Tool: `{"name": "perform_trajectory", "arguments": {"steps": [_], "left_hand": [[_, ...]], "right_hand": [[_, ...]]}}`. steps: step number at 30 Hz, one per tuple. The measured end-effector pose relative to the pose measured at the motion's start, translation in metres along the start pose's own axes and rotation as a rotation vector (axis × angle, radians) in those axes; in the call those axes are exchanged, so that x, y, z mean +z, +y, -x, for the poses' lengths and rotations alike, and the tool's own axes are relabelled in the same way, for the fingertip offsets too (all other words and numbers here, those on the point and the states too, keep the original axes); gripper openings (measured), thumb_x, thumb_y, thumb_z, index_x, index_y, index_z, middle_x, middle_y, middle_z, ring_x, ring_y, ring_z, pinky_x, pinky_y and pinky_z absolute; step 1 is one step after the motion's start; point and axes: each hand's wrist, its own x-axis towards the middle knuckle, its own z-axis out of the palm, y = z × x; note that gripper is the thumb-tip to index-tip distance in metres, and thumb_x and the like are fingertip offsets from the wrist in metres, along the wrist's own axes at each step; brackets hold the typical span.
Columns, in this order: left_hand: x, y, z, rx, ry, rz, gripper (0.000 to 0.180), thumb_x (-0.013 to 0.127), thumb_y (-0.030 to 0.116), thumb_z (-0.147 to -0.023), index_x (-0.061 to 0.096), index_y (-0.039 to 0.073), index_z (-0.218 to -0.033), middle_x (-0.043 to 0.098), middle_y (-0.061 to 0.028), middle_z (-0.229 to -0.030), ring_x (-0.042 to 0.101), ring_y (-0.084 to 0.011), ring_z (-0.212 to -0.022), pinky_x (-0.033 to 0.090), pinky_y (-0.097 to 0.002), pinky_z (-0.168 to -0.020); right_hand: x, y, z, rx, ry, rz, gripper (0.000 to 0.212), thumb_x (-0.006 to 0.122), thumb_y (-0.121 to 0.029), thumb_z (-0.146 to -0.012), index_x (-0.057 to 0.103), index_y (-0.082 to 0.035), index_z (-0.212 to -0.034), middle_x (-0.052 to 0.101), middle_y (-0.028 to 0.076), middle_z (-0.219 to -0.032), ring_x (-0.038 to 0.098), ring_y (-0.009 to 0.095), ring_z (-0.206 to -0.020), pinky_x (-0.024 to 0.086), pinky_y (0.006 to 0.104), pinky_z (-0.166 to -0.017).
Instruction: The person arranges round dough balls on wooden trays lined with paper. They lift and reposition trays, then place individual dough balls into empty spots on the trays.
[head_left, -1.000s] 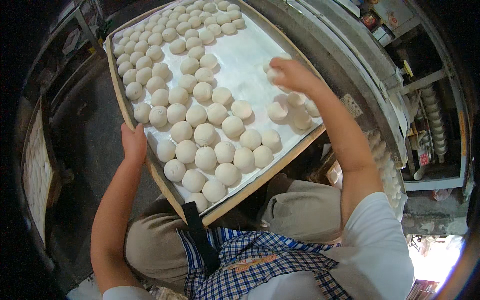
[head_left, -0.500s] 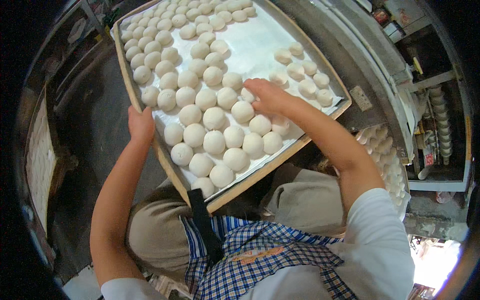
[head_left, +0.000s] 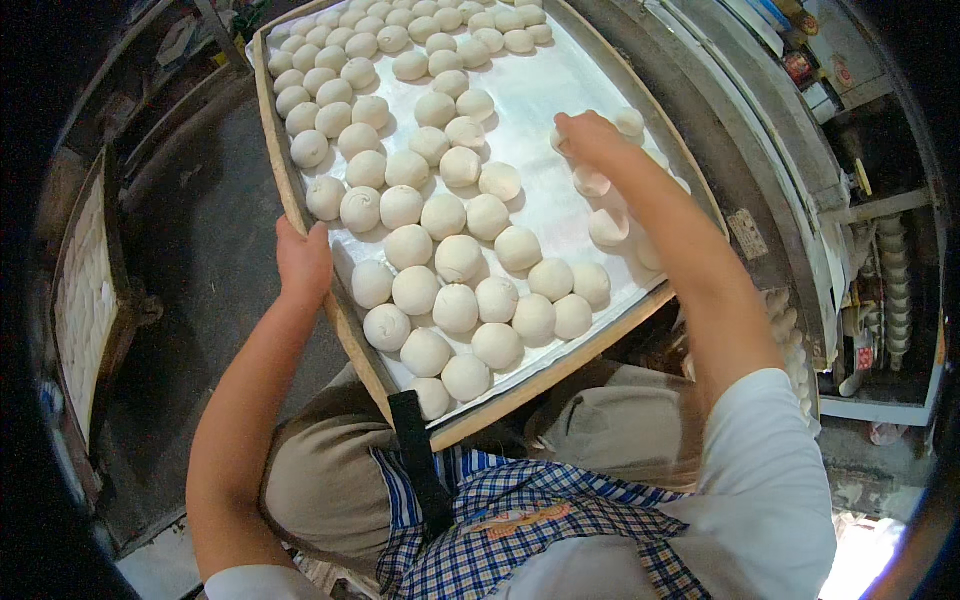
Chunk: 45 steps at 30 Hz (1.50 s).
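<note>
A wooden tray [head_left: 556, 370] lined with a white sheet [head_left: 535, 95] rests tilted over my lap. Many round white dough balls [head_left: 458, 258] cover its left and near parts. My left hand [head_left: 303, 262] is wrapped round the tray's left rim, its fingers partly hidden behind the wood. Over the right part of the tray, my right hand [head_left: 592, 143] pinches a dough ball, of which only a pale edge shows by the fingertips. Several flatter, dimpled dough pieces [head_left: 608, 227] lie beside and below that hand, some of them covered by my forearm.
Another tray of pale pieces [head_left: 85, 310] stands at the far left. More dough pieces [head_left: 795, 350] show past my right arm. Shelving [head_left: 885, 410] with stacked items stands at the right. A black strap [head_left: 420, 465] hangs by the tray's near corner, over my checked apron [head_left: 540, 510].
My right hand has lifted a dough ball from the edge of the group and carried it right and away from me. The tray, with my left hand on it, appears slightly farther right and lower.
</note>
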Motion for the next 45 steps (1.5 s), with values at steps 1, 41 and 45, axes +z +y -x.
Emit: {"name": "perform_trajectory", "arguments": {"steps": [1,41,45], "left_hand": [[0.002,0.002,0.001,-0.009,0.005,0.005,0.040,0.057,0.015,-0.080,0.044,-0.005,-0.113,0.057,-0.0243,-0.103,0.057,-0.0367,-0.097,0.043,-0.0402,-0.086],[-0.007,0.010,0.003,-0.065,-0.008,0.009,0.039,0.057,0.015,-0.078,0.045,-0.004,-0.109,0.057,-0.0242,-0.102,0.057,-0.0371,-0.096,0.043,-0.0409,-0.086],[-0.002,-0.011,-0.006,-0.056,0.008,0.002,0.041,0.058,0.017,-0.077,0.044,-0.005,-0.110,0.058,-0.0257,-0.103,0.057,-0.0399,-0.097,0.043,-0.0422,-0.086]], "right_hand": [[-0.002,0.001,0.000,0.013,-0.023,-0.025,0.029,0.053,-0.016,-0.080,0.054,-0.010,-0.108,0.063,0.017,-0.090,0.059,0.036,-0.089,0.048,0.0436,-0.075],[-0.015,-0.108,0.028,-0.204,0.452,-0.401,0.033,0.063,-0.024,-0.076,0.055,-0.007,-0.104,0.061,0.014,-0.097,0.059,0.032,-0.089,0.047,0.0439,-0.076],[-0.019,-0.156,0.028,-0.097,0.204,-0.349,0.039,0.066,-0.031,-0.073,0.056,-0.005,-0.100,0.062,0.015,-0.095,0.061,0.033,-0.089,0.049,0.0452,-0.074]]}}
